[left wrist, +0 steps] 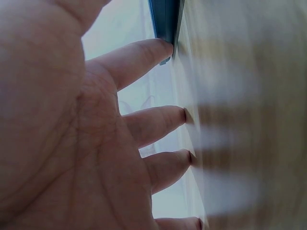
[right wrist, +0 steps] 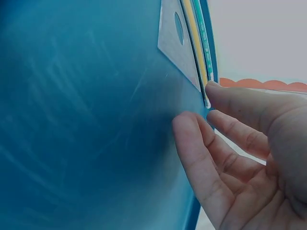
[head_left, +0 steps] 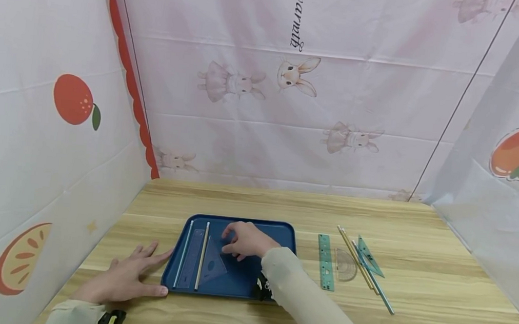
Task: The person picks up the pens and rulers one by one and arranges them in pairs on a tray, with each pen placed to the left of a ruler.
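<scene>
My left hand [head_left: 131, 274] rests on the table with its fingers spread, thumb and index finger at the left edge of a blue tray [head_left: 253, 285]. In the left wrist view, the index fingertip [left wrist: 165, 47] touches the tray's side. Over the tray hovers my right hand [head_left: 247, 240], fingers loosely bent, with nothing between thumb and fingers [right wrist: 187, 139]. Just left of it, a clear set square [head_left: 213, 267] lies in the tray beside a yellow pencil [head_left: 202, 257]. Further left are a transparent ruler [head_left: 192, 256] and a teal pencil [head_left: 183, 254].
Right of the tray, a green ruler [head_left: 326, 263] and a clear protractor [head_left: 345, 266] lie on the wooden table [head_left: 434, 280]. Yellow pencils [head_left: 361, 263] and a blue-green pencil [head_left: 380, 291] lie by a green set square [head_left: 371, 259]. Printed cloth walls [head_left: 251, 146] stand around the table.
</scene>
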`<state>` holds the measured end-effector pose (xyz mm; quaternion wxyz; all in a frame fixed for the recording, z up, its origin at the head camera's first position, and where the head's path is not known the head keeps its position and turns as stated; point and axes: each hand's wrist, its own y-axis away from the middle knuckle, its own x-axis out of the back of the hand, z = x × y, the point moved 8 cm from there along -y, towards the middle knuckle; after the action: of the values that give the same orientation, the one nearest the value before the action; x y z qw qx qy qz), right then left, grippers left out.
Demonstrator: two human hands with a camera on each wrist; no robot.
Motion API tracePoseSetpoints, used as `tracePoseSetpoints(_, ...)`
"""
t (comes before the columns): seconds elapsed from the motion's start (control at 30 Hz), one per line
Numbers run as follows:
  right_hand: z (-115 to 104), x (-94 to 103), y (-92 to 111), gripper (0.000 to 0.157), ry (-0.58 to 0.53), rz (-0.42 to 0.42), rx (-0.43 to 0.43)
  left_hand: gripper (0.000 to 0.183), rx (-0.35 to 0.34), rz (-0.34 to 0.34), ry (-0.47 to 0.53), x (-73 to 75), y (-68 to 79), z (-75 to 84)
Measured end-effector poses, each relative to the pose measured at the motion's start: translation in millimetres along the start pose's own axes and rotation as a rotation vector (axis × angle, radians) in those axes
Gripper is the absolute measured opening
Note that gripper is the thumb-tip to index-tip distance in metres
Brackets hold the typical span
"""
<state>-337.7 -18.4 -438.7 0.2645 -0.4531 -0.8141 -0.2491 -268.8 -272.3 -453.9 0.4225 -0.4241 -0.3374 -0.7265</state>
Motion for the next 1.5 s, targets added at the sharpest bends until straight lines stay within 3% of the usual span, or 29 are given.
tracePoseSetpoints(0.67, 22.2, 31.5, 20.7, 0.040, -0.030, 0.014, 0.041, 0.097, 0.002, -0.007, 0.016, 0.0, 0.6, -0.2)
tracePoseSetpoints(1.5, 52.5, 64.6, 51.0, 0.044, -0.093, 0.060, 0.008, 0.098, 0.005, -0.006, 0.004, 0.2, -0.1, -0.1)
